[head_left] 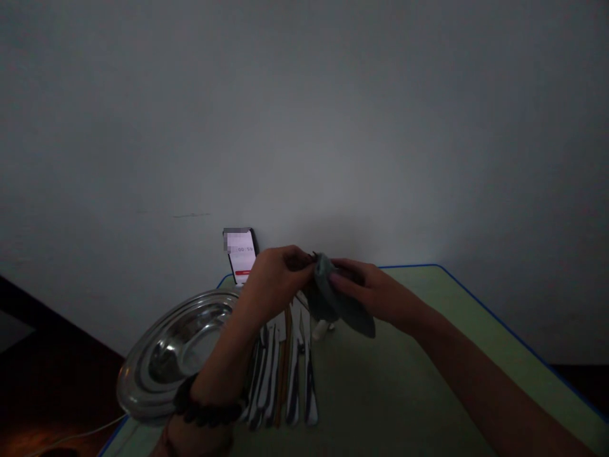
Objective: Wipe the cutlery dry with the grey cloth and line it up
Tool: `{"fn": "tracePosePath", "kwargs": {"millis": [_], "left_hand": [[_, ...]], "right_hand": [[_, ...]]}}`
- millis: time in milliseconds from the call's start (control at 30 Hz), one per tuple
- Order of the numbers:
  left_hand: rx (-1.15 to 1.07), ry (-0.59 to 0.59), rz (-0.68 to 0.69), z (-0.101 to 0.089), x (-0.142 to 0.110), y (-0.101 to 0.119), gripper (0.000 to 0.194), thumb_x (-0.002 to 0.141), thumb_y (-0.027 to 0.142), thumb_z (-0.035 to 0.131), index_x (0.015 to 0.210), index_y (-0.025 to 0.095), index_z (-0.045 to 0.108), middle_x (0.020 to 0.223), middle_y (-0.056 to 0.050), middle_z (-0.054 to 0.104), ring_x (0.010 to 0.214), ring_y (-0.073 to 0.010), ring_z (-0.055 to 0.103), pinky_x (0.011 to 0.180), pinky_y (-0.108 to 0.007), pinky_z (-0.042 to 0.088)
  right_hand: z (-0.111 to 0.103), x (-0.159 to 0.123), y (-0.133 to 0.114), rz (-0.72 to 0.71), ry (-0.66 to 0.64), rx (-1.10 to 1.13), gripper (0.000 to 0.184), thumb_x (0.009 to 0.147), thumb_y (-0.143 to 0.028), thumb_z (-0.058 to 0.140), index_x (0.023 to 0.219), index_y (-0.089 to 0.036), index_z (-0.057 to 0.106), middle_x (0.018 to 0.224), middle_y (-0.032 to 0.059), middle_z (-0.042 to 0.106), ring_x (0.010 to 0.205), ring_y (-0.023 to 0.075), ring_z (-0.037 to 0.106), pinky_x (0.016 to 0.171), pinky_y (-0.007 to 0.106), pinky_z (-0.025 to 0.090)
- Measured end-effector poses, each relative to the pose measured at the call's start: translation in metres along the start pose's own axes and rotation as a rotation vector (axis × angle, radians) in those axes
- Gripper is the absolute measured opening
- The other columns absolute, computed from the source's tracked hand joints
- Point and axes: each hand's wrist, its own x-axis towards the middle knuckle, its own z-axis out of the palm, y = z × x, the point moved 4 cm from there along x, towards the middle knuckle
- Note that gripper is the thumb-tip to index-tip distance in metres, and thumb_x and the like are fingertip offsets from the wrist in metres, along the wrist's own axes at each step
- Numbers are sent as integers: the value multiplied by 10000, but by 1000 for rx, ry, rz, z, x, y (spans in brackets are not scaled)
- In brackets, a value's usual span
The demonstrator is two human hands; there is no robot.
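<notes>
Head view shows limp, draped grey cloth (346, 310).

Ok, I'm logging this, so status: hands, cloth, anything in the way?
Right hand gripping grey cloth. Left hand at its edge, grip unclear. Utensils lying below; no obstruction visible.

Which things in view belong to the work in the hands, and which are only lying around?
Work in hand:
grey-green cloth, in the right hand, left hand at its edge
row of utensils, probably

Seemingly apart:
metal basin
propped phone
</notes>
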Motion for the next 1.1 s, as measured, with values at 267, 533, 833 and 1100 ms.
{"fn": "tracePosePath", "kwargs": {"millis": [267,533,833,1100], "left_hand": [[191,-265,48,2,-10,6,246,832,374,473,815,159,591,608,1,625,523,-128,592,500,-225,440],[489,-342,184,5,-17,9,320,899,378,337,806,184,574,575,20,555,490,-112,486,496,-227,320],[432,-390,252,-2,-10,-1,406,897,353,335,641,142,568,502,37,461,463,-81,406,464,-201,280],[260,-421,100,-18,-13,-4,404,874,412,353,737,137,614,544,29,494,477,-85,425,442,-182,311]], "right_hand": [[7,-3,-9,-38,27,-588,145,816,-210,429,807,-147,558,776,55,626,674,141,536,620,271,396],[8,-6,-14,-106,3,-678,220,839,-335,453,774,-169,583,656,0,593,551,91,462,521,221,312],[6,-8,-14,-49,-77,-715,236,863,-347,427,828,-182,592,771,37,648,633,132,539,566,247,355],[-18,-23,-24,31,-322,-652,249,840,-377,466,967,-210,602,880,16,659,755,154,589,639,241,423]]}}
